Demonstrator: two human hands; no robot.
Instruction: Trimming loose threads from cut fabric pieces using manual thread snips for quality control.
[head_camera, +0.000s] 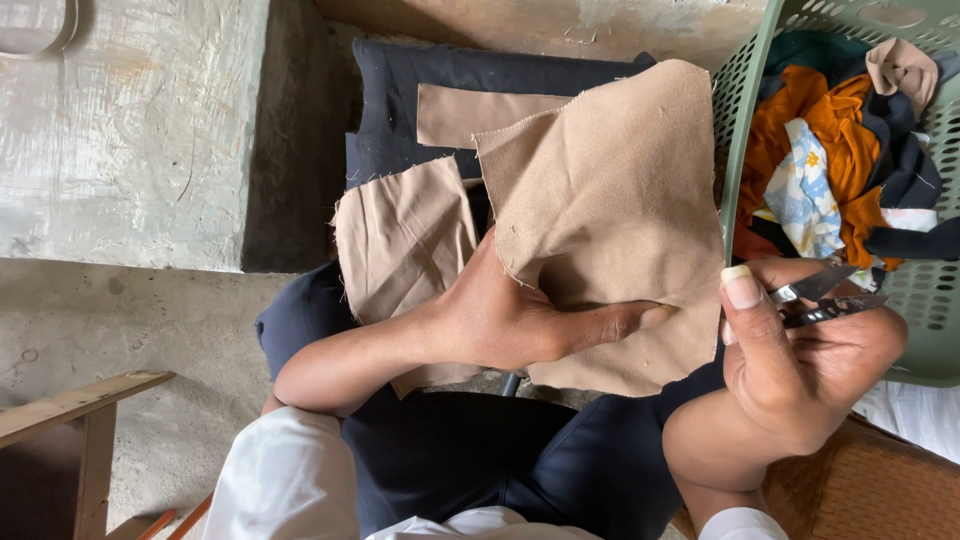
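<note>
My left hand (520, 320) grips a square piece of tan cloth (620, 200), thumb pressed on its lower edge, fingers hidden behind it. A second, paler tan piece (405, 235) hangs over my left wrist. Beside the cloth's right edge, my right hand (800, 350) holds small metal scissors (825, 298), whose blades point right, away from the cloth. Dark navy fabric (440, 90) with a tan strip (470, 112) on it lies on my lap beneath both pieces.
A green perforated plastic basket (740, 130) at the right holds orange, navy, floral and tan fabric scraps (840, 170). Bare concrete floor (130, 140) lies to the left. A wooden frame corner (80, 410) stands at lower left.
</note>
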